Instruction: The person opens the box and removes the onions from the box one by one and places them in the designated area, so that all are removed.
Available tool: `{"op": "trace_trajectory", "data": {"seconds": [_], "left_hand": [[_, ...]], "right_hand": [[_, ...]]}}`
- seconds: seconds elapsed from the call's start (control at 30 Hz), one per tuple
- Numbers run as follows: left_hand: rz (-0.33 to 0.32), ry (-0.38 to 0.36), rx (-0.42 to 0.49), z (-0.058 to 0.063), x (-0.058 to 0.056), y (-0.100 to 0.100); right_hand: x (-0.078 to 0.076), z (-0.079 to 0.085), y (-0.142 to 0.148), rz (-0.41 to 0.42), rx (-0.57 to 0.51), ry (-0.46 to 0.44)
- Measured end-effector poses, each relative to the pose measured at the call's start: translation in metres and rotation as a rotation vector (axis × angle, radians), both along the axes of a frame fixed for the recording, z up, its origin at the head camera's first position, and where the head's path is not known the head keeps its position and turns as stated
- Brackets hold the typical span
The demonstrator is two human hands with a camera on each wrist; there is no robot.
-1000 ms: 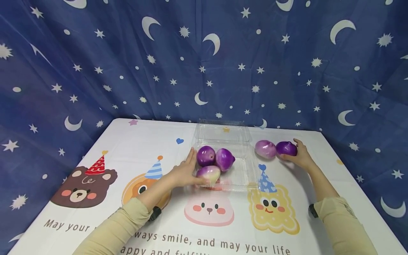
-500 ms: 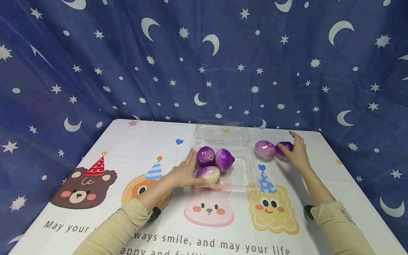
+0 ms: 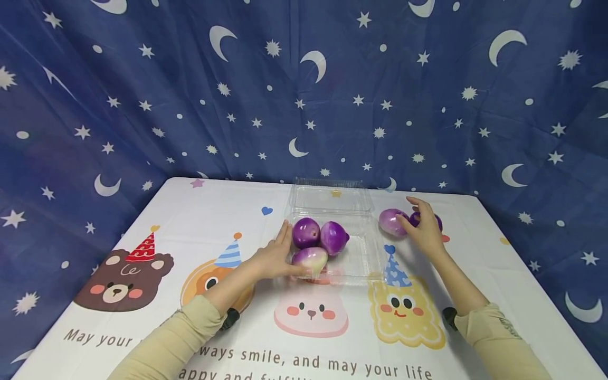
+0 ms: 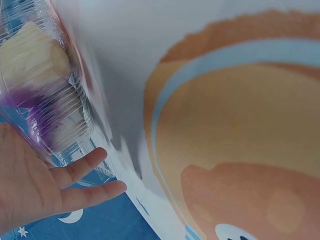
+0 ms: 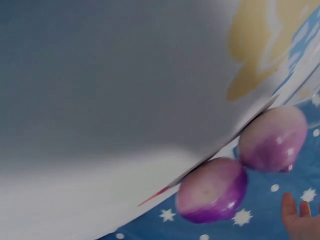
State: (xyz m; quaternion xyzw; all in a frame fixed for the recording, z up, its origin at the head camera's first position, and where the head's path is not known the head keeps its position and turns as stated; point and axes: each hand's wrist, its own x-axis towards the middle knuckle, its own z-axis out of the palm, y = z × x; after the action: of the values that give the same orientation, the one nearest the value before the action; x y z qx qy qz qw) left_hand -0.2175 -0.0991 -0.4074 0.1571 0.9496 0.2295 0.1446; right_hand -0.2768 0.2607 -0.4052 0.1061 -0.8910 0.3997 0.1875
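Note:
An open clear plastic clamshell box (image 3: 367,256) holds three purple onions: a dark one (image 3: 306,233), one with a pointed tip (image 3: 334,238) and a pale-ended one (image 3: 310,257). My left hand (image 3: 271,261) rests along the box's left side, fingers straight, thumb by its front corner. The left wrist view shows that hand (image 4: 30,185) spread beside the box wall (image 4: 75,117). Right of the box lie a lighter onion (image 3: 391,222) and a darker onion (image 3: 437,219), side by side. Over them hovers my right hand (image 3: 428,237), partly covering the darker one; its fingers (image 5: 289,207) hold nothing.
The box's lid (image 3: 332,198) is folded back toward the starry blue curtain (image 3: 266,79). A white tablecloth (image 3: 228,206) printed with cartoon figures and lettering covers the table, whose back edge meets the curtain.
My right hand has let go of the darker onion and moved left toward the lighter one. My left hand, the box and its onions stay in place.

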Motion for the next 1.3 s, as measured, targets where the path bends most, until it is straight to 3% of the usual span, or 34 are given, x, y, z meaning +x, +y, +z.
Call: {"op": "trace_trajectory", "data": {"seconds": [0.67,0.97,1.3], "left_hand": [[-0.013,0.005,-0.005,0.0,0.0,0.0],[-0.003,0.016,-0.005,0.0,0.002,-0.001],[-0.03,0.051,-0.059,0.002,0.001,0.0]], "right_hand": [[0.012,-0.003,-0.053,0.349,-0.011,-0.105],[0.019,0.005,-0.07,0.442,0.037,-0.134],[0.008,-0.005,-0.073,0.573,0.114,-0.124]]}}
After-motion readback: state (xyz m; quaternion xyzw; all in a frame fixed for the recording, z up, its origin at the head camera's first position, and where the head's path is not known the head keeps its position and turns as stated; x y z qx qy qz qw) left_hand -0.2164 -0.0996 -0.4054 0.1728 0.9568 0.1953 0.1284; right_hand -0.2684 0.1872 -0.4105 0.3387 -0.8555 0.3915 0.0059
